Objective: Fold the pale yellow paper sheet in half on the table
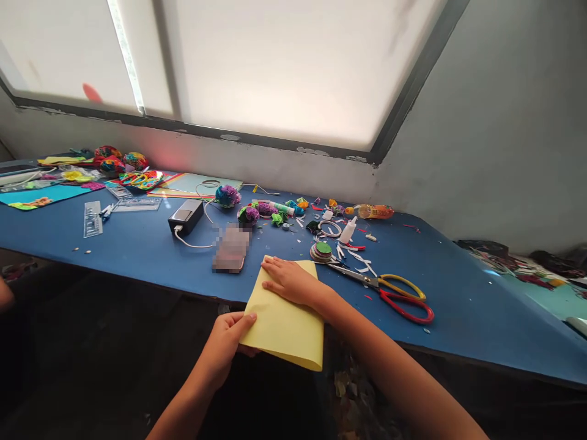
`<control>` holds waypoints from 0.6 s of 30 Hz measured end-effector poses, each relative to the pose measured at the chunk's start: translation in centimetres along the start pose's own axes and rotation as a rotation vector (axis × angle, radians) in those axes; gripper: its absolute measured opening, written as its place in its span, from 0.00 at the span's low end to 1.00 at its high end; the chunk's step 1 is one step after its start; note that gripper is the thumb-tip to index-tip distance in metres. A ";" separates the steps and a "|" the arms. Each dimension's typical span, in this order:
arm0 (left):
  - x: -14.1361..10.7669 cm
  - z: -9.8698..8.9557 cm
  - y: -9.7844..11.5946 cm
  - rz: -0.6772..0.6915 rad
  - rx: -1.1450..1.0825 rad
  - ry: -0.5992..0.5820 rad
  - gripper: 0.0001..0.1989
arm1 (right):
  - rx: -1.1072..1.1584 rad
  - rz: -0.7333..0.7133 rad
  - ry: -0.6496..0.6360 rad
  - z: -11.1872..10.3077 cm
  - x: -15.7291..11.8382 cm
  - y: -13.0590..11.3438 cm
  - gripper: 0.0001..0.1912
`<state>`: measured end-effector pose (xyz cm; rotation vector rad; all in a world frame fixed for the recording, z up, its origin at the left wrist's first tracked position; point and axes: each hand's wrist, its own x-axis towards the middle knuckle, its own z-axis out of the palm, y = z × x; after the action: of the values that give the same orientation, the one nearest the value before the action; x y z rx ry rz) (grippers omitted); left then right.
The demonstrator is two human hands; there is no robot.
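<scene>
we are pressing our right hand (290,281) flat on a folded yellow sheet (284,324) that is overhanging the near edge of the blue table (458,287). our left hand (227,345) is pinching its lower left corner. scissors (389,292) are lying just right.

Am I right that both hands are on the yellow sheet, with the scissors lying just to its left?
Not quite. In the head view the left hand and right hand are on the yellow sheet, but the scissors lie to its right.
</scene>
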<state>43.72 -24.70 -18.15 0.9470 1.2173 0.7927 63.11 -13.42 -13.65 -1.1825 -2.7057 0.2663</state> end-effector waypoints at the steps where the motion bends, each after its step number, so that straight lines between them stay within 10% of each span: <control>1: 0.0 -0.2 0.1 -0.009 -0.005 0.015 0.16 | 0.003 -0.010 0.002 -0.1 0.6 -0.2 0.22; 18: -1.0 0.0 -2.6 -0.039 -0.185 0.071 0.33 | 0.009 0.076 -0.010 1.0 0.8 -0.5 0.24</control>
<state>43.53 -26.67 -20.12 0.7474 1.1977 0.8978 61.98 -13.28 -14.48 -1.2862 -2.6686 0.2947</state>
